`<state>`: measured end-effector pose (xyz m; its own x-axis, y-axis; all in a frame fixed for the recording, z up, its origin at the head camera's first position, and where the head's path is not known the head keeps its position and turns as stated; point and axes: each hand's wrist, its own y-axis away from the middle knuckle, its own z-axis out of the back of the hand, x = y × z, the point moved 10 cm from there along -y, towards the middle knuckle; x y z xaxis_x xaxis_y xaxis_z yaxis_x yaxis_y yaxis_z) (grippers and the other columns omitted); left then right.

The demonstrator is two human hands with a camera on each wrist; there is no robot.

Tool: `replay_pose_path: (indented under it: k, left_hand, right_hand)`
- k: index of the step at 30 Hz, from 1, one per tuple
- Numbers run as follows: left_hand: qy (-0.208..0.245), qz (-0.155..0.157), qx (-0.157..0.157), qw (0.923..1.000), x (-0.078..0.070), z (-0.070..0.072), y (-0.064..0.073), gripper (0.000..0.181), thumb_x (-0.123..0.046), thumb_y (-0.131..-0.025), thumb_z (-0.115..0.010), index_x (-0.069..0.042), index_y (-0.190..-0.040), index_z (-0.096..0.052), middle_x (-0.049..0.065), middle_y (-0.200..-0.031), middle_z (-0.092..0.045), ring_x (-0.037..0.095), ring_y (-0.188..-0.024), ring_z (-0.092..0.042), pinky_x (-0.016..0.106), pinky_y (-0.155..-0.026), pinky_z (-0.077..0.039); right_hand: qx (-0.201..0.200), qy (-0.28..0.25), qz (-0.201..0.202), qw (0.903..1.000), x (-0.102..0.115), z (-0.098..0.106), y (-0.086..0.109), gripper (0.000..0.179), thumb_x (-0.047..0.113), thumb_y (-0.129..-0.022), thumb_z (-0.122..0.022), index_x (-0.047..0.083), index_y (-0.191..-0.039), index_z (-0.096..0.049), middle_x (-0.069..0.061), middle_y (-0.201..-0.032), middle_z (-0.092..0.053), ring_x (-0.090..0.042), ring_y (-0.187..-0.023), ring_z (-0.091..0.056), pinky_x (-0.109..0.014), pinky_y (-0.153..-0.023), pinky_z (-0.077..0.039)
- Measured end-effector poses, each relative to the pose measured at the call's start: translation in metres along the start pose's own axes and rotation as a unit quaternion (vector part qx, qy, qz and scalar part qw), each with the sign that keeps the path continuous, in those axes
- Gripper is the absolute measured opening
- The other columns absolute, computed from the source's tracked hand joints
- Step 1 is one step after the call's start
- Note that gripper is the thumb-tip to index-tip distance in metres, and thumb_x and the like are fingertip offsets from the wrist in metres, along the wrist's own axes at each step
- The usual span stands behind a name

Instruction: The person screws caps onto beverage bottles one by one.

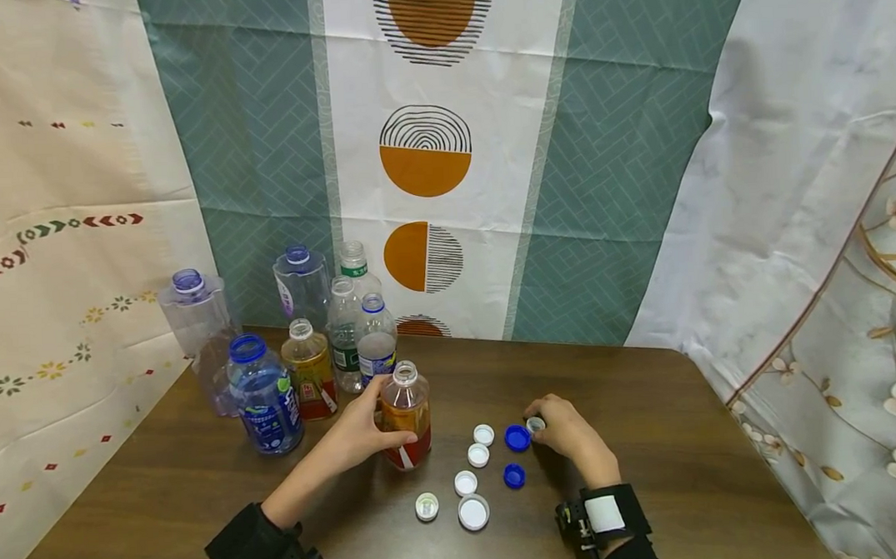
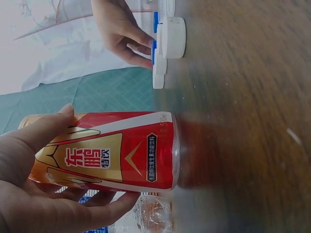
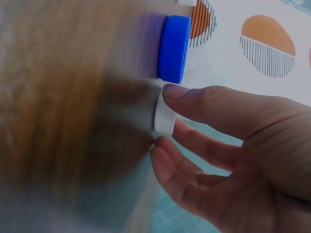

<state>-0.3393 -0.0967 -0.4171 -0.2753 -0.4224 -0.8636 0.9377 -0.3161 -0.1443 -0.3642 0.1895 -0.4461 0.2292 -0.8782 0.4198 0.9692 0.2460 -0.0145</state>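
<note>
My left hand [image 1: 359,438] grips a capless drink bottle [image 1: 407,419] with a red and gold label. In the left wrist view, thumb and fingers wrap this bottle [image 2: 112,150], which stands upright with its base at the tabletop. Over on the right side, my right hand [image 1: 569,434] pinches a small white bottle cap [image 1: 535,425] at table level. The right wrist view has the thumb on one edge of the white cap [image 3: 164,115] and a finger behind it. A larger blue cap [image 3: 174,48] lies right beside it.
Several loose caps lie between the hands, among them a white cap [image 1: 473,512] and a small blue cap [image 1: 514,476]. Uncapped bottles crowd the back left, including a blue bottle [image 1: 266,404] and another red-labelled bottle [image 1: 311,373]. A patterned curtain [image 1: 445,204] hangs behind the wooden table [image 1: 688,436].
</note>
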Motion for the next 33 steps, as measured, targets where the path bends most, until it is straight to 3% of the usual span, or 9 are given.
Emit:
replay_pose_path:
  k: [14,33]
  left_hand:
    - [-0.006,0.003,-0.001,1.0000,0.002,0.000,0.001,0.085,-0.015,-0.080,-0.089,-0.003,-0.146,-0.036,0.024,-0.142,-0.055,0.048,-0.129,-0.054,0.061,-0.102,-0.048]
    - [-0.009,0.011,0.003,0.9999,0.002,0.001,0.000,0.085,-0.016,-0.080,-0.089,-0.004,-0.146,-0.036,0.025,-0.143,-0.054,0.049,-0.130,-0.052,0.062,-0.100,-0.049]
  right_hand:
    - [-0.020,0.002,0.006,0.9998,-0.001,0.004,0.002,0.020,-0.006,-0.081,-0.079,0.000,-0.099,-0.073,-0.012,-0.097,-0.064,-0.027,-0.089,-0.063,-0.044,-0.080,-0.058]
    - [-0.118,-0.010,0.043,0.9920,0.025,0.042,0.013,0.020,-0.004,-0.079,-0.077,-0.001,-0.097,-0.069,-0.012,-0.095,-0.064,-0.025,-0.085,-0.063,-0.043,-0.078,-0.058]
